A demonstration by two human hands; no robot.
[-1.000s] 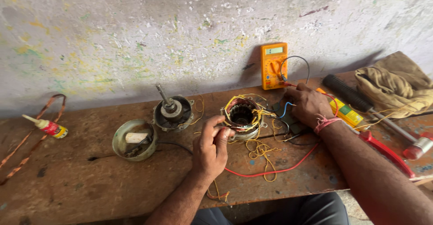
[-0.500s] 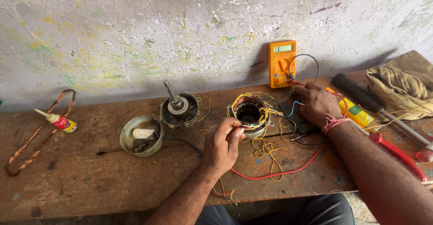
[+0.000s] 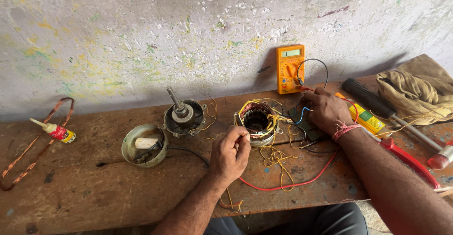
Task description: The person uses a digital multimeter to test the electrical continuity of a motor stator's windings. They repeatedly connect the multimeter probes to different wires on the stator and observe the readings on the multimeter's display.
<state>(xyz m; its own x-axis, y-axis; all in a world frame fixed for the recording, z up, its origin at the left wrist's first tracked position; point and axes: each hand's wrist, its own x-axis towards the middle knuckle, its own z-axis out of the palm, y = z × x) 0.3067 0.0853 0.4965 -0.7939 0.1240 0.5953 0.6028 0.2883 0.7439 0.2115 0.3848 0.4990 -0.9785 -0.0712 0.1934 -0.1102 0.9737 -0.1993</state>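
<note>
The motor stator sits near the middle of the wooden bench, its round opening facing up, so its axis stands upright; copper windings ring the bore and yellow wires spill from it toward the near edge. The left hand rests at the stator's near-left rim, fingers curled narrow with thumb and forefinger pinched together at the winding; what they pinch is too small to tell. The right hand lies just right of the stator, palm down, fingers closed around thin leads, with a blue wire showing beside it. A red wire loops along the near side between the two forearms.

Left of the stator stands the rotor housing, its shaft tilted up and to the left; further left and nearer lies a round end cap. An orange multimeter leans against the far wall. To the right lie a black-handled tool running diagonally and a cloth. The bench's left stretch is mostly open, holding only a glue tube and a copper coil
</note>
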